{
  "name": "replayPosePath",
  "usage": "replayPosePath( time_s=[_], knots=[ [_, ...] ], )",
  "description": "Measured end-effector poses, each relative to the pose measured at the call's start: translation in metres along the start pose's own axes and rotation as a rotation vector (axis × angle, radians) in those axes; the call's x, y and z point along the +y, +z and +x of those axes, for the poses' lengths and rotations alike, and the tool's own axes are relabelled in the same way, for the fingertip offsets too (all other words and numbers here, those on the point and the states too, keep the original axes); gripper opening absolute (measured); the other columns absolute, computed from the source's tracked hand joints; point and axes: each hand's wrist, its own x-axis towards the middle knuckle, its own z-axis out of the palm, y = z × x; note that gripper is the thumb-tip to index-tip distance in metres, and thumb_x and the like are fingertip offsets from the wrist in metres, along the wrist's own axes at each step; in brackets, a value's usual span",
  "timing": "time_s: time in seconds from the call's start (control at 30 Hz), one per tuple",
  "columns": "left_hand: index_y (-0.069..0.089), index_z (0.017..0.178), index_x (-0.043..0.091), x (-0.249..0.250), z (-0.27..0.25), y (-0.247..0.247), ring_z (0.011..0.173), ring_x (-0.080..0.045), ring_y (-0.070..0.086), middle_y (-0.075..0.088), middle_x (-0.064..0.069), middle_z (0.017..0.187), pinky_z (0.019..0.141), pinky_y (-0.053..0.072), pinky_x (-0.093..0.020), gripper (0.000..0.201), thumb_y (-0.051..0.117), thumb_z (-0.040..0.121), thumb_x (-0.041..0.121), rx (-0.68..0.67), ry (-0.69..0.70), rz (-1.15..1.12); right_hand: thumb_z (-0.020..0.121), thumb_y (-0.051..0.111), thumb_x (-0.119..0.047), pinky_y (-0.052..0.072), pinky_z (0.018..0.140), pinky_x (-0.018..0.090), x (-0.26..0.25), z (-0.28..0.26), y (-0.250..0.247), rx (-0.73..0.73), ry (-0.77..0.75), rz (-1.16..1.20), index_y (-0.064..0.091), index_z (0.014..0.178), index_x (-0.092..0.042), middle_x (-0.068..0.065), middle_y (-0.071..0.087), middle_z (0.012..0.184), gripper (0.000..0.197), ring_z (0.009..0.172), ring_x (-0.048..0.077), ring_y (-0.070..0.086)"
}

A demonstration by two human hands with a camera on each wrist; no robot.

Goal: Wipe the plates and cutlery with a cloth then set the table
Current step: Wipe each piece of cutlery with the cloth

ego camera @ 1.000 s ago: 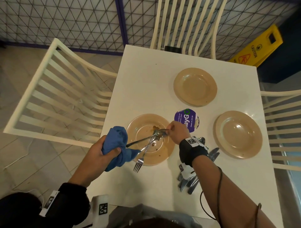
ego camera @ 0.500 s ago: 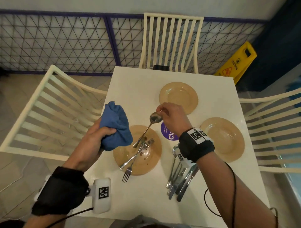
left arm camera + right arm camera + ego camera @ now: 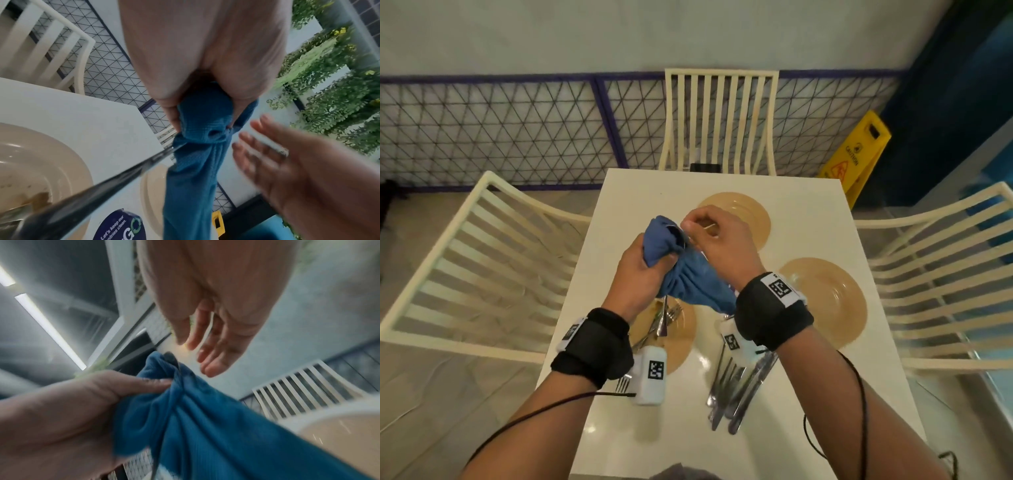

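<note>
My left hand (image 3: pixel 643 270) grips a bunched blue cloth (image 3: pixel 688 277) above the table. The cloth is wrapped round the bowl of a spoon (image 3: pixel 123 175), whose handle sticks out below toward the near plate (image 3: pixel 681 339). A dark edge of the spoon (image 3: pixel 171 360) peeks from the top of the cloth. My right hand (image 3: pixel 709 233) hovers at the cloth's top with its fingers (image 3: pixel 213 344) straight and holding nothing. A fork (image 3: pixel 673 313) lies on the soiled near plate. Two more tan plates sit far (image 3: pixel 756 216) and right (image 3: pixel 839 301).
A pile of cutlery (image 3: pixel 739 387) lies on the white table (image 3: pixel 808 212) under my right wrist. A purple round sticker (image 3: pixel 121 227) is on the tabletop. Cream slatted chairs stand left (image 3: pixel 482 260), far (image 3: pixel 719 120) and right (image 3: pixel 945 274). A yellow caution sign (image 3: pixel 859 161) stands beyond.
Both hands rose and met. The spoon went from my right hand into the cloth in my left hand, and my right hand's fingers let go of it.
</note>
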Motion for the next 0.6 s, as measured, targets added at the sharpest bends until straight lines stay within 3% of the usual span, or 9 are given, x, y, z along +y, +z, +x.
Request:
replayPosePath(
  time_s=[0.07, 0.13, 0.2, 0.27, 0.4, 0.5, 0.6],
  knots=[
    [0.059, 0.122, 0.019, 0.004, 0.003, 0.000, 0.108, -0.017, 0.068, 0.069, -0.004, 0.119, 0.100, 0.054, -0.044, 0.029, 0.068, 0.095, 0.016, 0.053, 0.016, -0.019, 0.097, 0.059, -0.038, 0.057, 0.088, 0.041, 0.024, -0.019, 0.000, 0.020, 0.169, 0.078, 0.065, 0.098, -0.030, -0.006, 0.069, 0.098, 0.010, 0.093, 0.017, 0.068],
    [0.059, 0.126, 0.013, 0.009, 0.005, 0.001, 0.109, -0.013, 0.067, 0.069, -0.003, 0.121, 0.102, 0.054, -0.040, 0.030, 0.065, 0.096, 0.015, 0.117, 0.027, -0.059, 0.100, 0.052, -0.044, 0.054, 0.093, 0.050, 0.046, -0.045, 0.010, -0.144, 0.318, 0.058, 0.064, 0.111, -0.025, -0.002, 0.068, 0.106, 0.025, 0.099, 0.020, 0.067],
    [0.060, 0.127, 0.011, 0.012, 0.007, 0.003, 0.111, -0.013, 0.068, 0.070, -0.003, 0.122, 0.102, 0.053, -0.040, 0.030, 0.063, 0.098, 0.018, 0.156, 0.046, -0.091, 0.101, 0.047, -0.047, 0.053, 0.096, 0.048, 0.057, -0.066, 0.024, -0.329, 0.344, 0.009, 0.063, 0.119, -0.022, -0.003, 0.069, 0.107, 0.034, 0.099, 0.017, 0.065],
    [0.060, 0.127, 0.012, 0.013, 0.009, 0.004, 0.111, -0.015, 0.068, 0.070, -0.004, 0.121, 0.103, 0.053, -0.043, 0.030, 0.061, 0.100, 0.022, 0.189, 0.045, -0.117, 0.102, 0.046, -0.043, 0.056, 0.089, 0.042, 0.052, -0.075, 0.032, -0.411, 0.340, 0.060, 0.064, 0.115, -0.021, -0.004, 0.067, 0.100, 0.032, 0.093, 0.014, 0.064],
    [0.061, 0.127, 0.014, 0.009, 0.008, 0.005, 0.110, -0.016, 0.069, 0.071, -0.004, 0.120, 0.102, 0.053, -0.045, 0.030, 0.062, 0.099, 0.025, 0.220, 0.030, -0.134, 0.106, 0.045, -0.021, 0.058, 0.065, 0.026, 0.036, -0.074, 0.030, -0.444, 0.395, 0.296, 0.065, 0.114, -0.005, 0.010, 0.065, 0.089, 0.027, 0.072, 0.018, 0.065],
    [0.062, 0.124, 0.014, 0.006, 0.010, -0.002, 0.108, -0.016, 0.069, 0.071, -0.003, 0.118, 0.100, 0.054, -0.047, 0.029, 0.066, 0.096, 0.021, 0.261, 0.004, -0.113, 0.106, 0.043, -0.015, 0.053, 0.059, 0.029, 0.031, -0.082, 0.029, -0.437, 0.351, 0.308, 0.063, 0.104, 0.003, 0.010, 0.061, 0.078, 0.027, 0.061, 0.018, 0.060],
    [0.062, 0.124, 0.013, 0.010, 0.015, -0.011, 0.106, -0.017, 0.070, 0.071, -0.004, 0.116, 0.098, 0.056, -0.045, 0.030, 0.067, 0.095, 0.018, 0.329, 0.004, -0.109, 0.105, 0.044, -0.014, 0.050, 0.055, 0.025, 0.026, -0.085, 0.028, -0.410, 0.325, 0.270, 0.064, 0.098, -0.001, 0.008, 0.060, 0.073, 0.026, 0.057, 0.016, 0.057]
  ],
)
